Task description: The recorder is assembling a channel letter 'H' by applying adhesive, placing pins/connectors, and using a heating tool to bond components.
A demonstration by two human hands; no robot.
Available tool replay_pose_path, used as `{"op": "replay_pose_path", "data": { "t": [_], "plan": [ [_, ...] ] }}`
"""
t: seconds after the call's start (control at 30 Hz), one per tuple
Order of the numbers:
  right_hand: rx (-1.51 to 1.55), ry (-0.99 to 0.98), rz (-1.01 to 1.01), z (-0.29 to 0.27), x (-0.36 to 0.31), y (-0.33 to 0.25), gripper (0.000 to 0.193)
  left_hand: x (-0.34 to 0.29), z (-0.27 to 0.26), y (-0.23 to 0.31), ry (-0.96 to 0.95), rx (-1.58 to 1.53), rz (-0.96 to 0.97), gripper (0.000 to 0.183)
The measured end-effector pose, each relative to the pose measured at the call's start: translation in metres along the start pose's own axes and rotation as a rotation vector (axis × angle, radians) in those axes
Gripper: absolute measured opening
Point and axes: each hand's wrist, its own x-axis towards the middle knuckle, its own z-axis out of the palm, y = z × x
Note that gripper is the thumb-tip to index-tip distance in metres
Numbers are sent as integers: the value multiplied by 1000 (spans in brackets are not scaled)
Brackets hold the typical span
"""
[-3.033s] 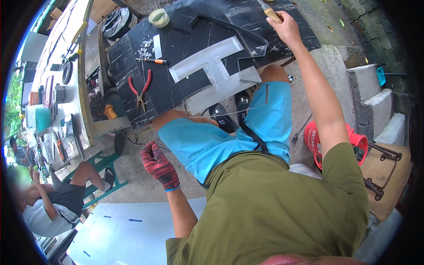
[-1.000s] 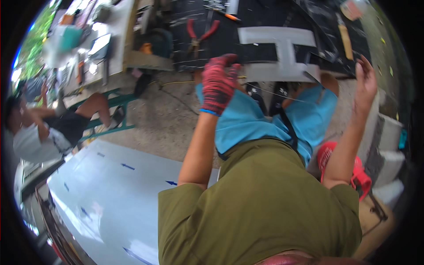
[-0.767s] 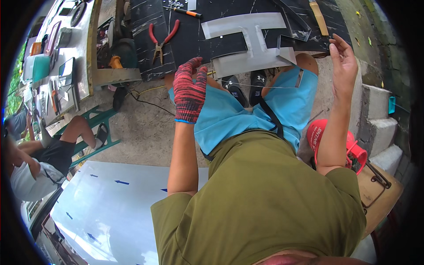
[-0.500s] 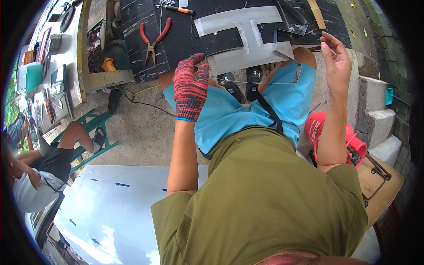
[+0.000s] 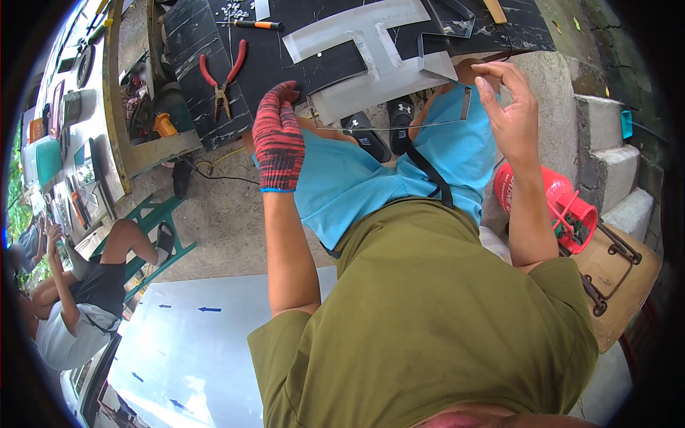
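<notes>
An I-shaped sheet-metal piece lies over the near edge of the black marble-patterned tabletop. Bent metal strips stand near its right side. A thin metal strip spans above my lap, with its right end folded upward. My left hand, in a red-and-black knit glove, is beside the strip's left end with its fingers stretched out; its palm side is mostly hidden. My bare right hand hovers to the right of the strip's folded end, fingers curved and apart from the thumb, with nothing visible between them.
Red-handled pliers and an orange-black handled tool lie on the tabletop, near small white bits. A red cylinder stands at my right, by concrete steps. At far left a person sits on a green bench.
The whole view has shifted, so the table items appear further left. My right hand has come slightly nearer the strip, its fingers now pointing left. The seated person's arms are raised.
</notes>
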Motion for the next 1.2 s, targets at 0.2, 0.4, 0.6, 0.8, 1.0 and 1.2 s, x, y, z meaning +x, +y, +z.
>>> {"op": "replay_pose_path", "data": {
  "t": [0.2, 0.4, 0.6, 0.8, 1.0, 1.2],
  "plan": [
    [39, -24, 8, 7, -1, -2, 17, -11, 1, 11, -42, 208, 57, 26],
    [29, -36, -34, 12, -5, -5, 17, -7, 15, 16, -61, 423, 80, 31],
    [-17, -32, -59, 9, -8, -4, 15, -4, 21, 16, -20, 636, 159, 25],
    [-44, -37, -77, 11, -10, -2, 17, -7, 20, 17, -21, 632, 172, 21],
    [-91, -85, -133, 17, -13, -6, 18, -7, 19, 18, -40, 591, 113, 20],
    [-62, -17, -138, 16, -25, -9, 14, -4, 13, 23, -48, 636, 146, 21]
  ]
}}
